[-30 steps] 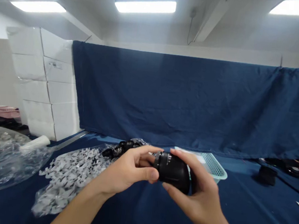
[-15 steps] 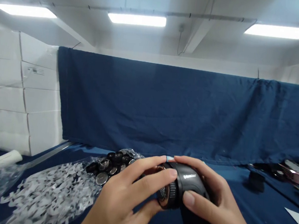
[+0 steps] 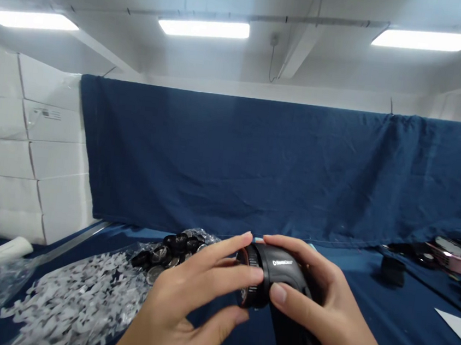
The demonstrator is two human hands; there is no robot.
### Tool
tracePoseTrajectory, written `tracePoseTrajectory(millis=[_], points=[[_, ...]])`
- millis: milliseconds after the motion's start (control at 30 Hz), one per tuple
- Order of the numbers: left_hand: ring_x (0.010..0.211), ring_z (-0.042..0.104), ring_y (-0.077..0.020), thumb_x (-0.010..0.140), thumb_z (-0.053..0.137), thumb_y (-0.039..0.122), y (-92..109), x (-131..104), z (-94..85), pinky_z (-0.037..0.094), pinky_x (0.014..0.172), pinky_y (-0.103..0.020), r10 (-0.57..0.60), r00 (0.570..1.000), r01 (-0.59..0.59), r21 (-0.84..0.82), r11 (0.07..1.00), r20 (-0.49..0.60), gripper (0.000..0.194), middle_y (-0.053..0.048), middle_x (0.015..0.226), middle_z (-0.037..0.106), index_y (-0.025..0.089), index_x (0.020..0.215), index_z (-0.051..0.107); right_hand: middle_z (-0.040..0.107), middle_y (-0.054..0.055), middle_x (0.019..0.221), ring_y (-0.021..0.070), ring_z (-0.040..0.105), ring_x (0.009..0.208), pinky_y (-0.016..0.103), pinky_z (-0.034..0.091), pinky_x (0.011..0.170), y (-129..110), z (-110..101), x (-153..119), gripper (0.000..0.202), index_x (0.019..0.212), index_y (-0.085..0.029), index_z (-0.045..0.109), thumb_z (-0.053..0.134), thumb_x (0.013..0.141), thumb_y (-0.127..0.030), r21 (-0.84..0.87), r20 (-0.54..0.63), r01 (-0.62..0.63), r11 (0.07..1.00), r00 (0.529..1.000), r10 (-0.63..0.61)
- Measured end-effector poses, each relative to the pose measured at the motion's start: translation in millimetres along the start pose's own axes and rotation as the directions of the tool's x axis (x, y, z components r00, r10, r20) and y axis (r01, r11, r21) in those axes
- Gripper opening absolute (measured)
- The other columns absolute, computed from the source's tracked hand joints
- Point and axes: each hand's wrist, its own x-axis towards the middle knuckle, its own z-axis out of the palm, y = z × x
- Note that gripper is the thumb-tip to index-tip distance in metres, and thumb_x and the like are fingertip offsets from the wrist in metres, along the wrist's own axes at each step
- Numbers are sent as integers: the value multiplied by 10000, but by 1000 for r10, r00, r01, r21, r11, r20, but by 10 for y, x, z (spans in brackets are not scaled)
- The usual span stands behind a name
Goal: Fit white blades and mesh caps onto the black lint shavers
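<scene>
A black fabric shaver (image 3: pixel 284 268) with pale lettering is held up in front of me, its round head turned to the left. My right hand (image 3: pixel 319 308) wraps its body, thumb on the near side and fingers over the top. At the head, my left hand (image 3: pixel 196 295) curves its fingers around the ridged ring (image 3: pixel 253 279). The index finger reaches over the top, another fingertip rests on the ring's near side, and the thumb lies just below. Much of the head's face is hidden by the left fingers.
Small white plastic pieces (image 3: pixel 81 294) lie heaped at left, beside black round parts (image 3: pixel 175 249) in clear plastic. White boxes (image 3: pixel 31 146) are stacked behind. A black part (image 3: pixel 392 271), white paper (image 3: pixel 459 328) and a pink basket (image 3: pixel 455 265) are at right. A blue curtain (image 3: pixel 256 164) hangs behind.
The view has shifted slightly. The head of the shaver has turned further away, so less of its perforated face shows. My left thumb has come down a little from the ring.
</scene>
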Motion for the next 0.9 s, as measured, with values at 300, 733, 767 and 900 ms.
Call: tracePoseTrajectory(millis=[300, 733, 767, 900], points=[[1129, 616, -212, 716, 795, 208, -65, 12, -19, 535, 939, -230, -353, 925, 374, -486, 790, 138, 570, 35, 1320, 582, 379, 1218, 584, 580, -12, 1287, 224, 578, 1155, 326, 480, 989, 24, -10, -34, 511, 1141, -355, 600, 782, 692, -193, -248, 105, 442, 862, 897, -429], [1111, 621, -252, 745, 772, 286, -7, 38, -72, 539, 941, -319, -361, 915, 400, -509, 762, 179, 531, -29, 1267, 619, 325, 1232, 566, 616, 28, 1211, 226, 608, 1099, 318, 509, 951, 63, 100, -12, 493, 1149, -293, 604, 752, 691, -183, -308, 28, 544, 780, 825, -564], [1136, 607, -251, 728, 782, 240, 7, 32, -65, 525, 968, -323, -322, 940, 338, -433, 835, 113, 525, -14, 1295, 599, 340, 1204, 584, 620, 22, 1206, 229, 614, 1093, 318, 515, 944, 64, 90, -24, 478, 1146, -307, 605, 748, 700, -209, -251, 6, 469, 847, 875, -483], [1151, 599, -232, 692, 772, 131, 41, 15, -64, 491, 1026, -345, -81, 996, 76, -116, 990, -36, 609, 45, 1292, 596, 405, 1195, 566, 618, 22, 1226, 256, 624, 1085, 299, 558, 862, 58, 54, -51, 482, 1138, -327, 615, 778, 686, -291, 27, 32, 204, 979, 978, -205]])
